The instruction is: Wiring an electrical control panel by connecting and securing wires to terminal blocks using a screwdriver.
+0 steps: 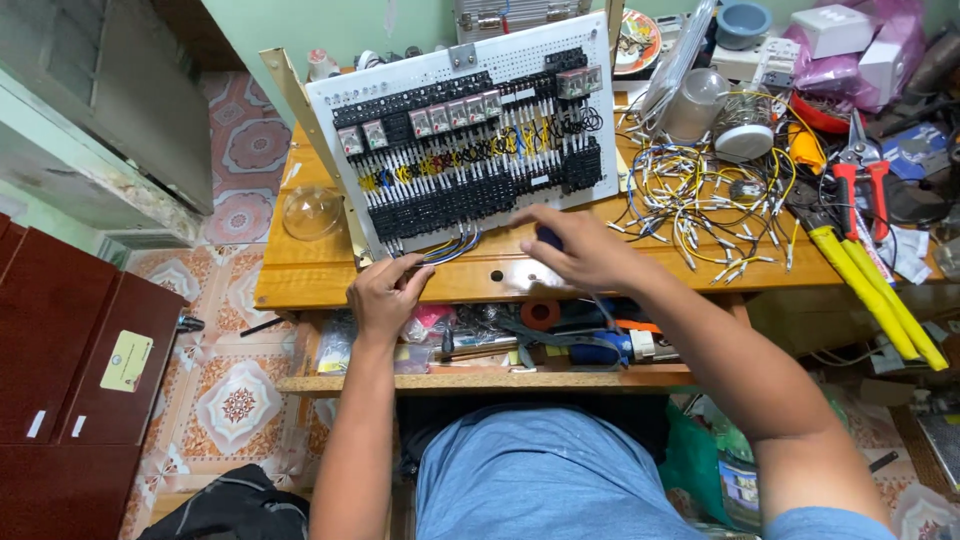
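Just beyond right hand (585, 250): wiring board (465, 130).

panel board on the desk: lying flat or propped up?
Propped up, tilted back: the white perforated panel board stands on its lower edge on the wooden desk, its angled side frame showing at left.

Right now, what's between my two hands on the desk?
In the head view, between left hand and right hand: bare wooden desk and a bundle of coloured wires.
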